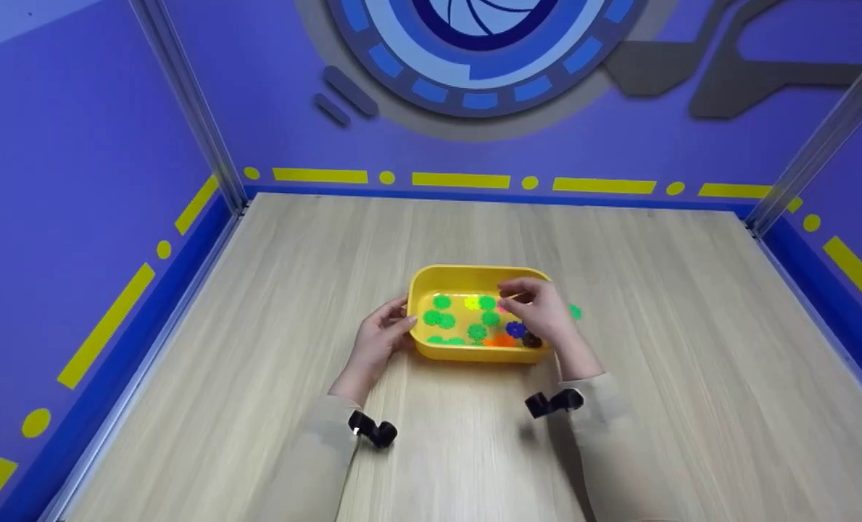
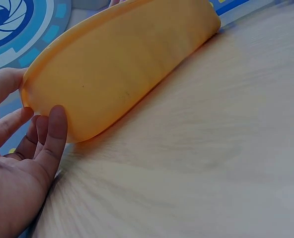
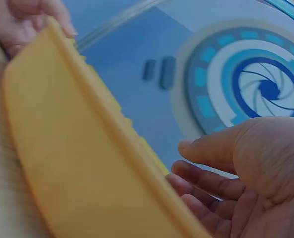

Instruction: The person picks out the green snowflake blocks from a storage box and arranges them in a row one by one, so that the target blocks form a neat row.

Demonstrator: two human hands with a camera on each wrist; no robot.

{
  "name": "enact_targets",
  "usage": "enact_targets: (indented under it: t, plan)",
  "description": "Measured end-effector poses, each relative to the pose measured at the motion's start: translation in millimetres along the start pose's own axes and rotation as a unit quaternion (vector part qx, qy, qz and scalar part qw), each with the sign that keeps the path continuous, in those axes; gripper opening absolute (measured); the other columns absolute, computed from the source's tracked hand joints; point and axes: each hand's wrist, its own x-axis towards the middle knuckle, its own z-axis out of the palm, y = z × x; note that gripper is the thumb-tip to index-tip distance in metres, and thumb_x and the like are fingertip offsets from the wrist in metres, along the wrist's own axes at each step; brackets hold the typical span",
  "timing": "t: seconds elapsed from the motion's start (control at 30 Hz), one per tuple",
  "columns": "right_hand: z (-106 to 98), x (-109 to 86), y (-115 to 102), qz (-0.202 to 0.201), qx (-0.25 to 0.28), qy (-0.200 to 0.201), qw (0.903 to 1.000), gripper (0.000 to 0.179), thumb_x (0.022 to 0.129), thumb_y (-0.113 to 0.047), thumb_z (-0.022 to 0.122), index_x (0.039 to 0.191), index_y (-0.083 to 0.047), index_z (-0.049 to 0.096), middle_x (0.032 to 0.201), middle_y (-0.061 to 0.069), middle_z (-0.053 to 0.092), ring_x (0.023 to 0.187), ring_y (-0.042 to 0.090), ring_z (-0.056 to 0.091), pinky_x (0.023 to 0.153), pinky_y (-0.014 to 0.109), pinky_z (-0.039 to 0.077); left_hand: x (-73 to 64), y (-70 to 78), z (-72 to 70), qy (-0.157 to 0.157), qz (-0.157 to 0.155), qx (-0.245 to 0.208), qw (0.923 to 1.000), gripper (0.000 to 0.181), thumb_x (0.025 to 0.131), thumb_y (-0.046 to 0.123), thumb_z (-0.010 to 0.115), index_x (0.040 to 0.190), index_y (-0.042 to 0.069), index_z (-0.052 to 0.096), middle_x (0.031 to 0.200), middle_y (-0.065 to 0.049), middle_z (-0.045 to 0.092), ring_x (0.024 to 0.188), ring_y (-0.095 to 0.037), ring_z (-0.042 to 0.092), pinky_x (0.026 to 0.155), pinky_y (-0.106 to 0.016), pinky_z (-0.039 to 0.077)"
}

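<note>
Right hand [image 1: 546,315] overlaps yellow tray [image 1: 474,354]; pink piece [image 1: 502,307] barely visible.

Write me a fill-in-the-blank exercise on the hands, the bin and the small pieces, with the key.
The left hand grips the yellow bin at its ____ end, as the person sees it.
Most of the small pieces visible in the bin are ____ in colour.
One stray piece shows outside the bin, just past the ____ hand.

Missing words: left; green; right.
</note>
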Motion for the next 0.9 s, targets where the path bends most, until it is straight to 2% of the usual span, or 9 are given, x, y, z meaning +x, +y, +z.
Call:
enact_targets:
  t: [0.1, 0.27, 0.33, 0.5, 0.57, 0.9]
  plan:
    - [9, 0.7, 0, -0.018, -0.017, -0.011, 0.9996, 0.028, 0.096, -0.009, 0.071, 0.123, -0.002, 0.072, 0.117, 0.016, 0.075, 0.103, 0.028, 0.069, 0.089, 0.037, 0.058, 0.4, -0.2, 0.5, 0.001, 0.000, -0.001, 1.0000, 0.052, 0.096, 0.004, 0.066, 0.146, 0.001, 0.053, 0.121, -0.014, 0.058, 0.096, -0.013, 0.061, 0.072, -0.025, 0.060]
    - [18, 0.9, -1, -0.018, -0.025, -0.031, 0.9990, 0.029, 0.093, -0.005, 0.073, 0.122, -0.002, 0.073, 0.114, 0.015, 0.076, 0.102, 0.028, 0.071, 0.089, 0.040, 0.059, 0.1, -0.4, 0.3, 0.001, 0.001, -0.004, 1.0000, 0.052, 0.096, 0.004, 0.066, 0.146, 0.000, 0.054, 0.121, -0.013, 0.058, 0.097, -0.013, 0.060, 0.072, -0.025, 0.060]
    - [19, 1.2, 0, -0.015, -0.022, -0.043, 0.9987, 0.030, 0.092, -0.004, 0.073, 0.122, -0.001, 0.073, 0.114, 0.016, 0.076, 0.102, 0.028, 0.071, 0.086, 0.035, 0.059, -0.3, -0.4, 0.0, 0.001, 0.002, -0.005, 1.0000, 0.052, 0.096, 0.004, 0.066, 0.146, 0.000, 0.054, 0.121, -0.013, 0.058, 0.097, -0.013, 0.060, 0.073, -0.025, 0.060]
    - [22, 3.2, 2, -0.018, -0.024, -0.072, 0.9970, 0.029, 0.091, -0.003, 0.074, 0.120, 0.001, 0.073, 0.113, 0.017, 0.076, 0.101, 0.029, 0.071, 0.086, 0.032, 0.060, 1.0, -1.0, -0.5, -0.002, 0.002, -0.002, 1.0000, 0.052, 0.096, 0.004, 0.067, 0.146, 0.000, 0.053, 0.121, -0.014, 0.057, 0.097, -0.014, 0.061, 0.073, -0.025, 0.060]
    - [24, 4.1, 2, -0.021, -0.035, -0.083, 0.9958, 0.029, 0.091, -0.004, 0.075, 0.119, 0.001, 0.074, 0.112, 0.016, 0.076, 0.101, 0.030, 0.071, 0.090, 0.038, 0.060, 1.7, -1.1, -0.5, -0.002, 0.000, -0.001, 1.0000, 0.052, 0.096, 0.004, 0.067, 0.147, 0.000, 0.053, 0.120, -0.013, 0.058, 0.096, -0.014, 0.061, 0.072, -0.025, 0.060]
    - [35, 9.7, 0, -0.023, -0.120, -0.133, 0.9836, 0.025, 0.087, -0.004, 0.076, 0.112, -0.004, 0.076, 0.108, 0.009, 0.076, 0.099, 0.023, 0.068, 0.094, 0.041, 0.057, 0.5, 0.0, 0.7, 0.001, -0.005, 0.009, 0.9999, 0.052, 0.096, 0.006, 0.067, 0.146, 0.002, 0.054, 0.118, -0.009, 0.057, 0.095, -0.016, 0.062, 0.070, -0.025, 0.059]
